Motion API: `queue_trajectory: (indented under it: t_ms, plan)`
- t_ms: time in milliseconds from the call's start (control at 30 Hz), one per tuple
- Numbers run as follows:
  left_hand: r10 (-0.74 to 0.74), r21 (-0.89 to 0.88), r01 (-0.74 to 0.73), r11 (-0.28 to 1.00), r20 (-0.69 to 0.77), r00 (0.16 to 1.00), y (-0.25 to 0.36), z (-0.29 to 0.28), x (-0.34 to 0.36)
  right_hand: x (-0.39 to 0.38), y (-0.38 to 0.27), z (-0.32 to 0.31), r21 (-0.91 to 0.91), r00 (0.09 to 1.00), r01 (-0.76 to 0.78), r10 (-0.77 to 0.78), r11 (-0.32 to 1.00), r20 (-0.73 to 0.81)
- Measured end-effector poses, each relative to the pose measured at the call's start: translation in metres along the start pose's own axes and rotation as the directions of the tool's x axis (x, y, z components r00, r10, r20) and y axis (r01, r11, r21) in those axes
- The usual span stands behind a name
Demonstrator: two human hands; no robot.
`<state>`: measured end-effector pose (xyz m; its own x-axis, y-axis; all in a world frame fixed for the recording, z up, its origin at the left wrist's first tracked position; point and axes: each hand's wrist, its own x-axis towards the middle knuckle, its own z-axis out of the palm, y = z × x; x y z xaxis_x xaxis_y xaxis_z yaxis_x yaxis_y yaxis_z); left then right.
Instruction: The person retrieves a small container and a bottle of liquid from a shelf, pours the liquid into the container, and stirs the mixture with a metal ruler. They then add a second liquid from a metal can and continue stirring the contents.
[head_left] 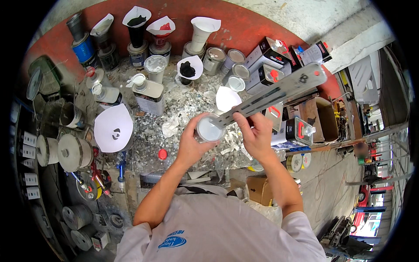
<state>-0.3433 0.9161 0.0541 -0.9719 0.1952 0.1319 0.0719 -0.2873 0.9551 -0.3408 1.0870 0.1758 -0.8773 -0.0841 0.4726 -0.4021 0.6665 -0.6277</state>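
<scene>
My left hand (192, 144) is wrapped round a clear cup (210, 131) of pale grey-white paint, held above the workbench. A long slotted metal mixing stick (281, 93) is gripped in my right hand (256, 133), thumb on top. Its lower end reaches the cup's mouth, and its wide end points up to the far right. Whether the tip touches the paint, I cannot tell. Just beyond the cup stands a white paper strainer (228, 98). A crumpled white rag (170, 126) and a red cap (162, 153) lie left of my left hand.
The paint-spattered bench (174, 102) carries several paper strainers in cups along the back, paint cans (214, 61) and a square solvent can (148, 96). More metal cans (293, 132) crowd the right side. Spray guns (121, 168) hang at the front left. A cardboard box (261, 191) sits below.
</scene>
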Motion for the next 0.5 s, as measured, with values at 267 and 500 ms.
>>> queue_trajectory:
  t_ms: [267,500]
  plan:
    - [-0.012,0.012,0.012,1.0,-0.017,1.0,-0.005,0.0,0.001,-0.01,-0.011,0.006,0.199,0.982,-0.177,0.187,0.964,-0.03]
    - [-0.041,0.058,0.041,0.997,0.001,0.999,-0.001,0.001,-0.003,0.001,0.003,-0.001,0.01,0.996,-0.028,0.029,1.0,-0.082]
